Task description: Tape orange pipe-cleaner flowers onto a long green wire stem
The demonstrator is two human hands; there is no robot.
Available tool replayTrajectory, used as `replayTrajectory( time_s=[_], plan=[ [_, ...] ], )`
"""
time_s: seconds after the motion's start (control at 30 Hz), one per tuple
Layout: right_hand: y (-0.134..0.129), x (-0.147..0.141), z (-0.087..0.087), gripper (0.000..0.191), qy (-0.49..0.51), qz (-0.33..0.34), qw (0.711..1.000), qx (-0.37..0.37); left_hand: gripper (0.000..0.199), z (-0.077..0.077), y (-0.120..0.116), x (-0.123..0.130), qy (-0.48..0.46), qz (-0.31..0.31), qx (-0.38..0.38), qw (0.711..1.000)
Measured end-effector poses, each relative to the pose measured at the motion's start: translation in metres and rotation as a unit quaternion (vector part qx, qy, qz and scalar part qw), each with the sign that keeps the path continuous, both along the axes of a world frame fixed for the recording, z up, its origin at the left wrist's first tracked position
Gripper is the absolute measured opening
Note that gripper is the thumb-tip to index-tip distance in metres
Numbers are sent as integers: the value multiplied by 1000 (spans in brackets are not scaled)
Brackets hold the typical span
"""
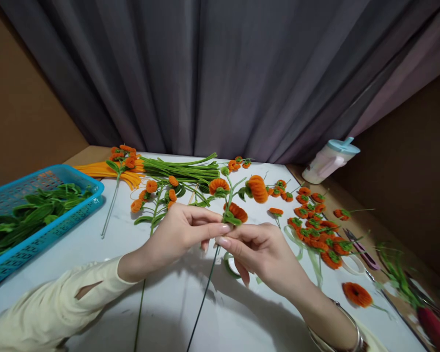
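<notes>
In the middle of the head view, my left hand point(185, 230) and my right hand point(262, 254) meet on the stem of a pipe-cleaner flower point(257, 189). Both thumbs and forefingers are pinched together just below a fuzzy green leaf point(231, 219). Several orange pumpkin-shaped blooms and a green bud branch off above my fingers, while a thin dark green wire stem point(206, 293) runs down toward me. A roll of green tape point(231, 265) lies behind my right hand, partly hidden by it. Another finished-looking orange flower spray point(155, 208) rests left of my hands.
A blue basket point(95, 188) of fuzzy green leaves stands at the left. Green pipe cleaners point(183, 170) and orange pipe cleaners point(95, 169) lie at the back. Many orange blooms point(317, 234) cluster at the right, near scissors point(363, 249). A lidded cup point(328, 164) stands at the back right.
</notes>
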State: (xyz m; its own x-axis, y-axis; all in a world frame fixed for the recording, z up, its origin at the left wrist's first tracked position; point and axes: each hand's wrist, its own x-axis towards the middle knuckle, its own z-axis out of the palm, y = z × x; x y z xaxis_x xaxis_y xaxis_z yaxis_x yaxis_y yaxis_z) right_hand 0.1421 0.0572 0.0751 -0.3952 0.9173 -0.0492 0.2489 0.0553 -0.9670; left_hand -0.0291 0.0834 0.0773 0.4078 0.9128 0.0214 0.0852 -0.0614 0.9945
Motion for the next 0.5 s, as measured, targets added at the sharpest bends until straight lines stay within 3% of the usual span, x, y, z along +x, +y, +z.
replayTrajectory(
  time_s=[0.23,0.5],
  plan=[
    [0,2,4,32,-16,33,999,-6,16,-6,1,0,-65,1,-44,997],
    [12,12,-4,28,88,123,985,-80,9,-1,-4,-2,-107,-50,-48,992]
  ],
)
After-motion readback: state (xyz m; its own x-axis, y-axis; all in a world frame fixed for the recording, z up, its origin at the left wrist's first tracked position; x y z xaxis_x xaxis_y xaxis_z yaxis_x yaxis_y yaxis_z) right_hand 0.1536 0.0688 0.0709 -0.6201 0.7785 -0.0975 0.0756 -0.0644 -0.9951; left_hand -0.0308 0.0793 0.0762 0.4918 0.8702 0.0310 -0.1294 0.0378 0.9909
